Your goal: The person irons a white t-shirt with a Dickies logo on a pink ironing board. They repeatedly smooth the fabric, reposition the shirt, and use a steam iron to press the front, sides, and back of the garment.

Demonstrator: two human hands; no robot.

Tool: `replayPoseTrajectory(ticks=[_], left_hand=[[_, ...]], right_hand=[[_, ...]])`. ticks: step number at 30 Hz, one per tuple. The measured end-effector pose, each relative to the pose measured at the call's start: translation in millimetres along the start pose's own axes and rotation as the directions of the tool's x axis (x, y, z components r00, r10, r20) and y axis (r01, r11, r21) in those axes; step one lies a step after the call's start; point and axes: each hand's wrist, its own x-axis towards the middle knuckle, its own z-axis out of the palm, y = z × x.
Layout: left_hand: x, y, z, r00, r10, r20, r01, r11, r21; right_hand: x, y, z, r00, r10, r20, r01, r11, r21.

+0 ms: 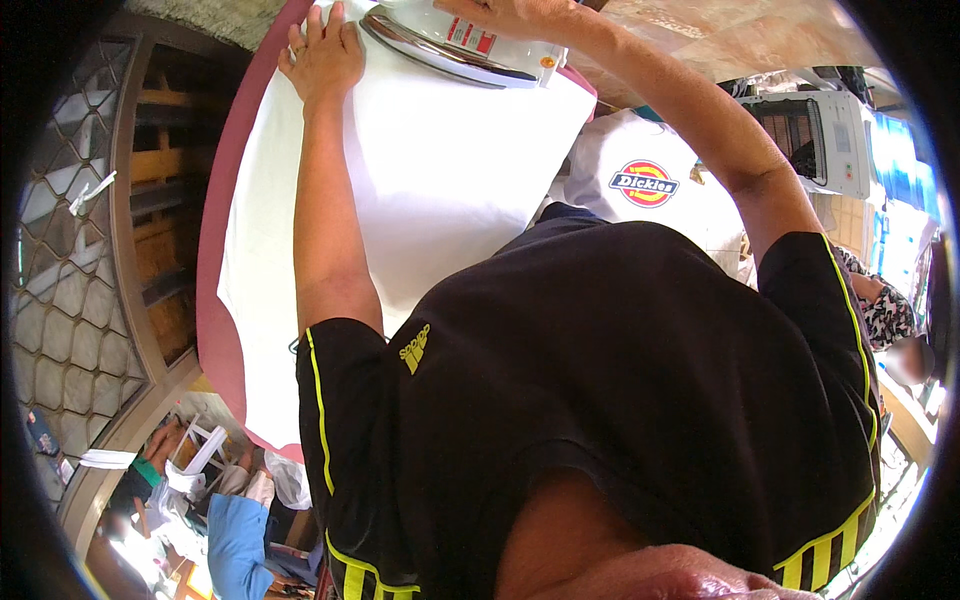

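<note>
A white cloth (440, 170), probably a garment, lies spread over a mauve-covered ironing board (222, 240). My left hand (328, 55) rests flat on the cloth near its far left edge, fingers spread and nothing in them. Beside it, at the far edge of the view, sits an iron (455, 45) with a shiny metal base and a pale body. My right hand (515, 18) is closed at the top of the iron; the handle is largely cut off by the picture's edge. The cloth looks mostly smooth, with soft folds close to my left forearm.
A white cloth with a round printed emblem (600, 165) lies right of the board. A metal lattice gate (75, 260) stands along the left. To the far right is a white boxy appliance (848, 145). Other people show at lower left and at the right edge.
</note>
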Motion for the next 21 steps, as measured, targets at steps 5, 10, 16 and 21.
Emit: replayPoseTrajectory(ticks=[5,10,16,21], left_hand=[[-13,1,-8,0.999,-0.017,0.039,0.016,0.999,0.038],[-13,20,-31,0.995,-0.082,0.064,0.081,0.997,0.01],[-16,3,-24,0.998,-0.063,0.032,0.067,0.988,-0.139],[-14,-45,4,0.99,-0.075,-0.119,-0.043,0.641,-0.766]], right_hand=[[-42,3,-2,0.988,0.007,0.157,-0.014,0.999,0.043],[-79,-52,-49,0.925,0.304,0.229,-0.315,0.949,0.014],[-19,-40,-9,0.977,0.166,0.132,-0.179,0.979,0.093],[41,-15,57,0.999,0.033,0.002,-0.033,0.998,0.044]])
